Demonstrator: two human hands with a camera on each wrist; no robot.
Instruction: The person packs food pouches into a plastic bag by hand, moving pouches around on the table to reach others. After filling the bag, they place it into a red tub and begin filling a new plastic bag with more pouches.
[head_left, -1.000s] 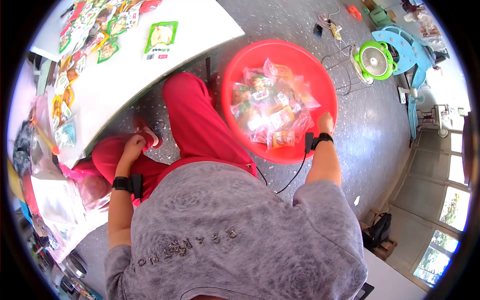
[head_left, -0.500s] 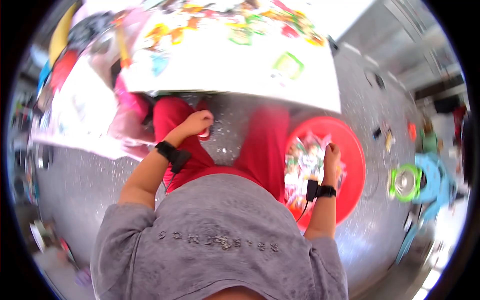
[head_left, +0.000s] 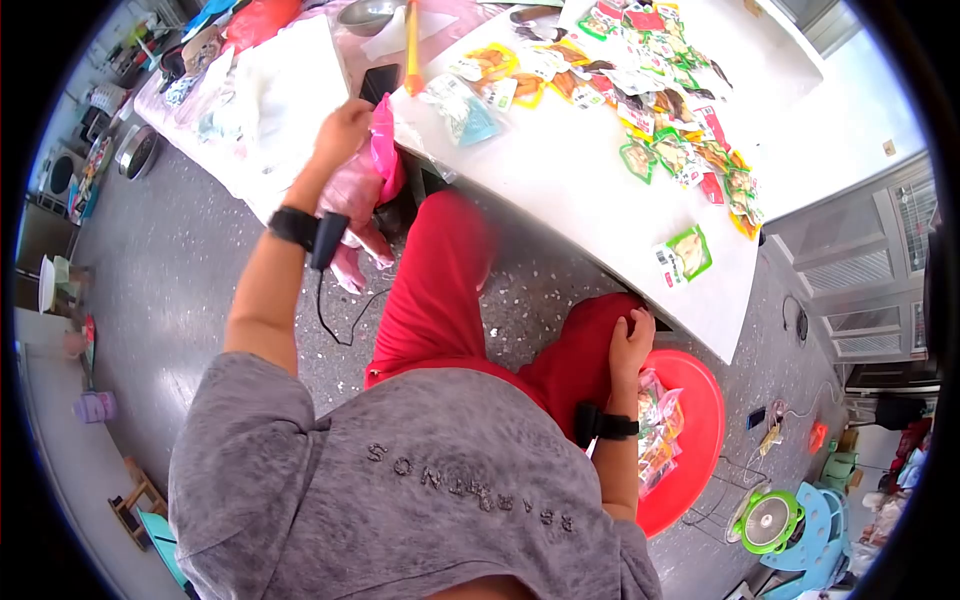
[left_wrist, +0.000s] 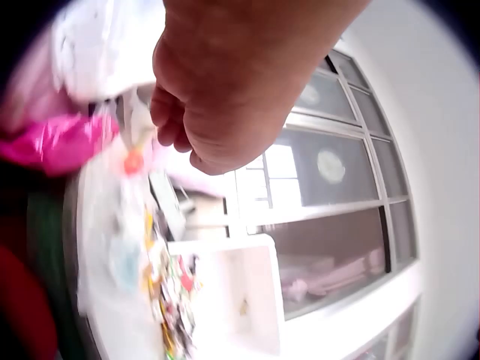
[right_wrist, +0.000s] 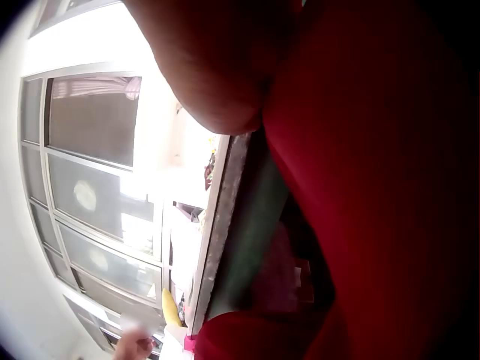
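Observation:
In the head view my left hand (head_left: 345,130) is raised over the edge of the pink-covered table, beside a bright pink plastic bag (head_left: 384,150) and a dark phone-like slab (head_left: 379,83). Its fingers are loosely curled, and the left wrist view shows nothing in them. A yellow stick with an orange end (head_left: 412,60) lies just beyond. My right hand (head_left: 630,345) rests on the knee of the red trousers (head_left: 585,350), fingers relaxed. Next to it stands a red basin (head_left: 700,420) with several clear packets (head_left: 658,430), partly hidden by the forearm.
On the white table (head_left: 570,190) lies a pile of colourful snack packets (head_left: 670,120), a lone green-edged packet (head_left: 685,255) near the front corner, and a clear bag with something blue (head_left: 465,115). A green fan (head_left: 772,522) stands on the floor at right.
The view has swung from the basin toward the tables at left. My right hand has left the basin for the knee. My left hand has moved from the lap up to the pink-covered table.

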